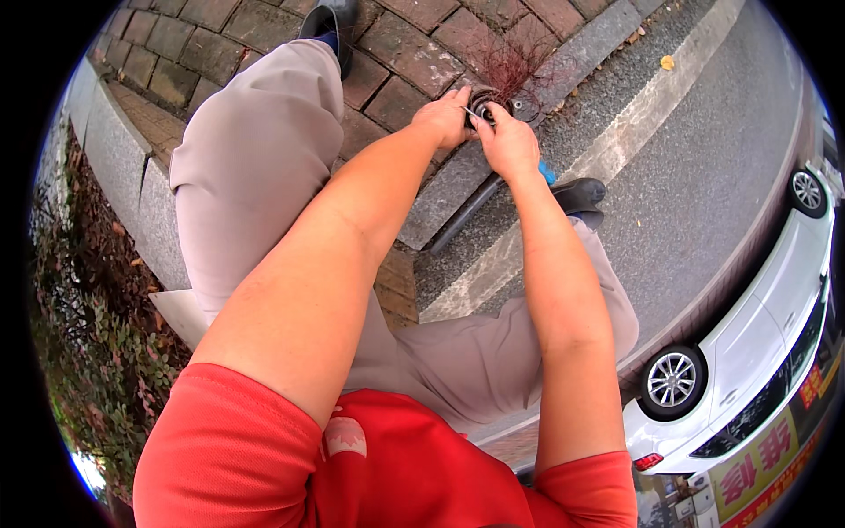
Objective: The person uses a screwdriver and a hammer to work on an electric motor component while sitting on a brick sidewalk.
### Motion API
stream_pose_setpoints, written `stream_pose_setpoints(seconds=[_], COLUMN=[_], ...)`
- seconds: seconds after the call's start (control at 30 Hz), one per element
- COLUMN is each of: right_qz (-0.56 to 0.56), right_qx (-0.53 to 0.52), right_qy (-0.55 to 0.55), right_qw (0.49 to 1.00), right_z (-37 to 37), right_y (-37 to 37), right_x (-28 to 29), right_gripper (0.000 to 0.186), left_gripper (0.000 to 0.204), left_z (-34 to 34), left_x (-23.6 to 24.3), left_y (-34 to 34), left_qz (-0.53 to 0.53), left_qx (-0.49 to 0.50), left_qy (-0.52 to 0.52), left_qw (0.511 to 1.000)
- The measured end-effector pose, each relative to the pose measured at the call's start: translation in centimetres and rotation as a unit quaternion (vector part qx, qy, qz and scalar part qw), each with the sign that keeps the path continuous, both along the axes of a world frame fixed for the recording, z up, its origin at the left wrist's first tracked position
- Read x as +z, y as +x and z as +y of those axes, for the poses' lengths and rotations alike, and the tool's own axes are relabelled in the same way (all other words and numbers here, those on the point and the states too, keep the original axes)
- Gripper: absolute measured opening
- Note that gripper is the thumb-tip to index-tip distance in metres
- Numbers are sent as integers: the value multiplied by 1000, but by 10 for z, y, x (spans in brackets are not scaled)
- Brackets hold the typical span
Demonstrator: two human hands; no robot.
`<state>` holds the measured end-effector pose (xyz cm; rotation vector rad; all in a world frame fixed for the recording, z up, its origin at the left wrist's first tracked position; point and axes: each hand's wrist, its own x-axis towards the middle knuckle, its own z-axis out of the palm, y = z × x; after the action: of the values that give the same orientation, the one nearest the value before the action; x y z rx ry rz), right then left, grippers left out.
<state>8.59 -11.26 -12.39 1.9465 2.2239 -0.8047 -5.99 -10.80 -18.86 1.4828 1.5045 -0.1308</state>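
Both my arms reach forward over my knees to a round dark head [483, 99] with a tuft of thin reddish strands [512, 60] sticking out of it. It rests at the edge of the brick paving. My left hand [444, 119] grips the head from the left. My right hand [509, 141] pinches it from the right, fingers closed. A thin silver metal piece [469, 112] shows between the two hands; I cannot tell which hand holds it. A dark pole [462, 216] runs from the head back toward me across the kerb.
I sit on a stone kerb [123, 150] with a shrub bed [97, 334] at my left. Brick paving [396, 53] lies ahead and an asphalt road [695, 150] at the right. A white car [757, 352] is parked at the lower right. My shoes [581, 195] rest near the gutter.
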Motion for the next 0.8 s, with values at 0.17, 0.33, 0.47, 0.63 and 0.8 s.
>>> stream_pose_setpoints(seconds=[0.17, 0.33, 0.47, 0.63, 0.8], right_qz=[260, 384, 464, 528, 496], right_qx=[-230, -348, -372, -393, -409], right_qy=[-108, -176, -235, -284, -240], right_qw=[932, 837, 769, 697, 728], right_z=[-8, -19, -17, -16, -13], right_y=[6, 7, 7, 16, 10], right_x=[-27, -37, -23, -23, -21], right_gripper=[38, 37, 44, 39, 20], left_gripper=[96, 96, 96, 96, 96], left_z=[1, 3, 4, 4, 5], left_x=[1, 3, 5, 8, 8], left_y=[3, 2, -1, 1, 1], left_qz=[-10, -1, 4, 1, -9], left_qx=[0, -12, -13, -9, -9], left_qy=[4, 2, -7, -6, -2], left_qw=[1000, 1000, 1000, 1000, 1000])
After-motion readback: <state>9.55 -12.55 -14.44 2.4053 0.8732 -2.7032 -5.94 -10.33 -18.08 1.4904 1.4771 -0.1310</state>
